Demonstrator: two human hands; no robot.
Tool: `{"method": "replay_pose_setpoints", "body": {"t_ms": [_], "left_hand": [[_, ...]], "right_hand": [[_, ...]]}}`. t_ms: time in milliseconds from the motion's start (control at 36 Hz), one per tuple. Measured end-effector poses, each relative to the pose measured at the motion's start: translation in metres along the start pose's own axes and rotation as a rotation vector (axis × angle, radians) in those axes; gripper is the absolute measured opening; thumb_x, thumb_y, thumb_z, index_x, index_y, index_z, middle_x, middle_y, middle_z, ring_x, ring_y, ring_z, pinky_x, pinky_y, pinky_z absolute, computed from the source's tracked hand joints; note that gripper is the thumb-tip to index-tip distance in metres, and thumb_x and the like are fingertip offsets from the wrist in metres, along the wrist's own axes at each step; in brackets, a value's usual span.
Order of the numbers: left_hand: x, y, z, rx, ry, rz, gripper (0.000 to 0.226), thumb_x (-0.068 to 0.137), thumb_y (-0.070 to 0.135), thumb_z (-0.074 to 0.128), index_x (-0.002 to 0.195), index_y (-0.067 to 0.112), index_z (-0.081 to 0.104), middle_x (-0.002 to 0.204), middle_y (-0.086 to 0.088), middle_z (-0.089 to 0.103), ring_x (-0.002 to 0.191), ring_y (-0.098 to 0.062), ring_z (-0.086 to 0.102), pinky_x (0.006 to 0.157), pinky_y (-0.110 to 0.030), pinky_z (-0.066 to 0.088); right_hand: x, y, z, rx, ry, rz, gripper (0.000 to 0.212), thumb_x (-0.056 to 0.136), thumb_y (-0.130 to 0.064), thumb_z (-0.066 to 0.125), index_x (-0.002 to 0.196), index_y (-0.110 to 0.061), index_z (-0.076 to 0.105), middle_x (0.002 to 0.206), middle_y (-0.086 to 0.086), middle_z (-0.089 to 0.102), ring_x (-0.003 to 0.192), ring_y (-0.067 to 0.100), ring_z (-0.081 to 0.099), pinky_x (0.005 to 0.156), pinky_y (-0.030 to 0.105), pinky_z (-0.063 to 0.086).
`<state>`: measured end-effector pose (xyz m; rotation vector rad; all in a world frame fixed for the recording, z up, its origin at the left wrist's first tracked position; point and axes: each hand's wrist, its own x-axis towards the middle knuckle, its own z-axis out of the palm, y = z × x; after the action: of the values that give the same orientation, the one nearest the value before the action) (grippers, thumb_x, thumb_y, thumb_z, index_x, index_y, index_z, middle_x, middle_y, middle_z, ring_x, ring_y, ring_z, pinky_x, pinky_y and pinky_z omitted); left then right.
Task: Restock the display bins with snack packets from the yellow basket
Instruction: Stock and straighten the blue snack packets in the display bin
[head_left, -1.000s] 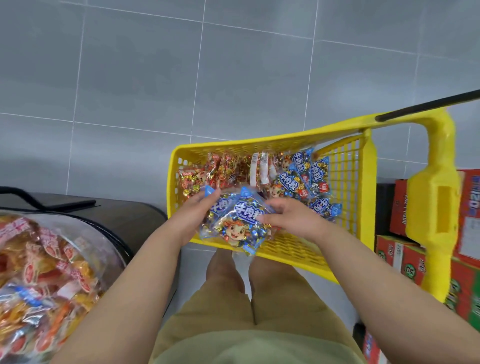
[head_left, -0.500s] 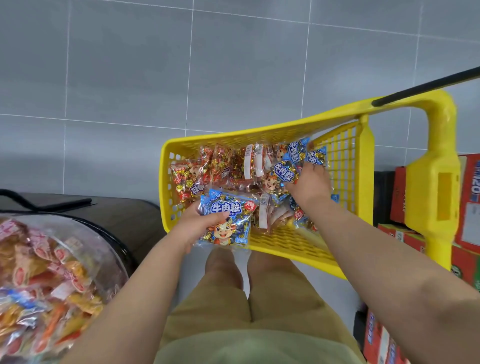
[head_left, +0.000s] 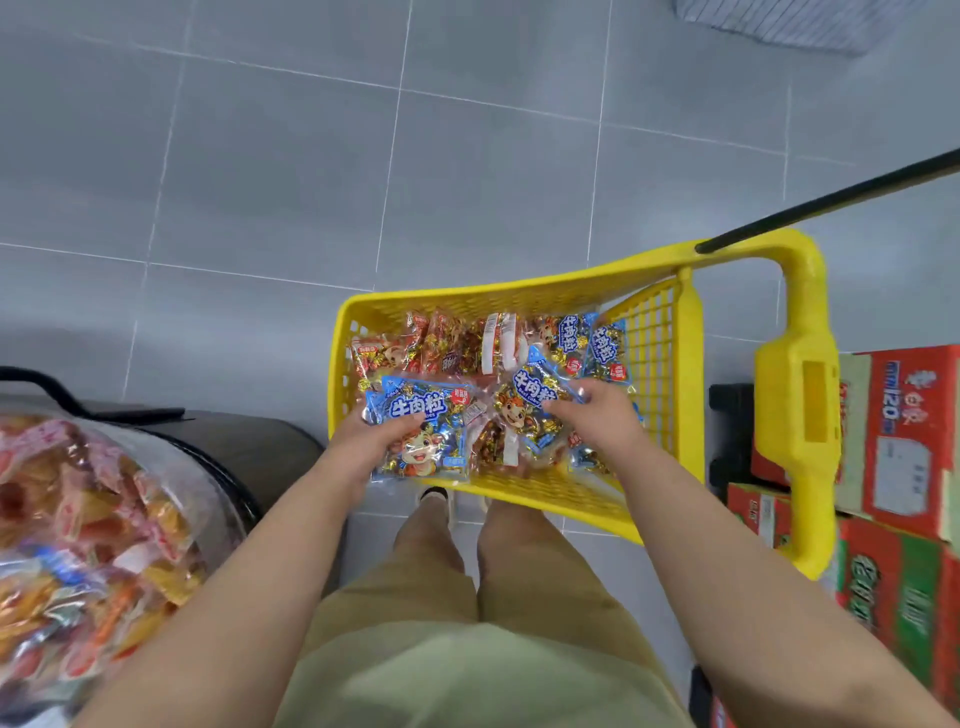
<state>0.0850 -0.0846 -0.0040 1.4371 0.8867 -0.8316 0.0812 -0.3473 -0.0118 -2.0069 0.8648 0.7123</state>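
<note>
The yellow basket (head_left: 519, 297) stands on the floor ahead of me, filled with several blue and red snack packets. My left hand (head_left: 366, 441) grips a blue snack packet (head_left: 423, 431) at the basket's near left edge. Further right inside the basket, my right hand (head_left: 597, 421) pinches a second blue packet (head_left: 530, 402) that lies on the pile. More blue packets (head_left: 597, 343) sit at the back right, red packets (head_left: 441, 343) at the back left. A clear display bin (head_left: 78, 545) full of orange and red snacks is at my lower left.
Red and green cardboard boxes (head_left: 904, 467) are stacked at the right, behind the basket's tall yellow handle (head_left: 800, 405) with its black bar (head_left: 831, 202). A dark counter (head_left: 249, 441) holds the bin. Grey tiled floor (head_left: 363, 156) stretches ahead. My legs are below.
My right hand drew back from the basket's far right and took hold of a second blue packet near the middle. The left hand kept its packet. The camera tilted down.
</note>
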Motion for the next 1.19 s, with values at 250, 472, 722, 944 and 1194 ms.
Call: {"method": "replay_pose_setpoints", "body": {"t_ms": [250, 472, 722, 944, 1194], "left_hand": [[-0.064, -0.012, -0.048, -0.126, 0.122, 0.07, 0.042, 0.073, 0.019, 0.082, 0.108, 0.01, 0.061, 0.103, -0.016, 0.072, 0.096, -0.034, 0.069, 0.092, -0.051, 0.053], [-0.137, -0.094, -0.073, -0.415, 0.441, 0.152, 0.025, 0.077, 0.014, 0.079, 0.085, 0.025, 0.058, 0.06, 0.019, 0.068, 0.051, 0.005, 0.063, 0.048, -0.012, 0.048], [-0.214, -0.23, -0.066, -0.787, 0.7, -0.001, 0.018, 0.082, 0.012, 0.075, 0.095, 0.008, 0.064, 0.097, -0.016, 0.071, 0.069, -0.017, 0.067, 0.065, -0.028, 0.056], [-0.268, -0.329, -0.082, -1.118, 0.91, -0.019, 0.031, 0.072, 0.019, 0.083, 0.095, 0.016, 0.062, 0.081, 0.0, 0.074, 0.062, -0.011, 0.071, 0.045, -0.02, 0.049], [-0.312, -0.416, -0.146, -1.265, 1.006, 0.05, 0.058, 0.063, 0.032, 0.088, 0.112, 0.018, 0.059, 0.114, -0.009, 0.068, 0.09, -0.017, 0.07, 0.077, -0.033, 0.057]], "right_hand": [[-0.059, -0.035, -0.004, 0.094, -0.124, -0.146, 0.065, 0.076, -0.04, 0.076, 0.13, -0.012, 0.052, 0.118, 0.007, 0.058, 0.08, 0.012, 0.063, 0.064, 0.02, 0.049], [-0.096, -0.078, 0.043, -0.312, -0.382, -0.461, 0.049, 0.078, -0.038, 0.074, 0.115, -0.008, 0.064, 0.098, 0.0, 0.059, 0.089, 0.017, 0.062, 0.068, 0.023, 0.044], [-0.147, -0.06, 0.136, -0.634, -0.67, -0.638, 0.022, 0.079, -0.021, 0.074, 0.097, -0.008, 0.072, 0.084, 0.007, 0.066, 0.073, 0.018, 0.058, 0.074, 0.037, 0.051], [-0.212, -0.036, 0.213, -0.818, -0.848, -0.769, 0.015, 0.077, -0.023, 0.076, 0.082, -0.01, 0.07, 0.067, 0.004, 0.064, 0.058, 0.015, 0.055, 0.061, 0.034, 0.049], [-0.31, -0.046, 0.304, -0.924, -0.947, -0.989, 0.025, 0.07, -0.035, 0.08, 0.088, -0.02, 0.07, 0.093, 0.003, 0.068, 0.084, 0.018, 0.061, 0.074, 0.034, 0.05]]}}
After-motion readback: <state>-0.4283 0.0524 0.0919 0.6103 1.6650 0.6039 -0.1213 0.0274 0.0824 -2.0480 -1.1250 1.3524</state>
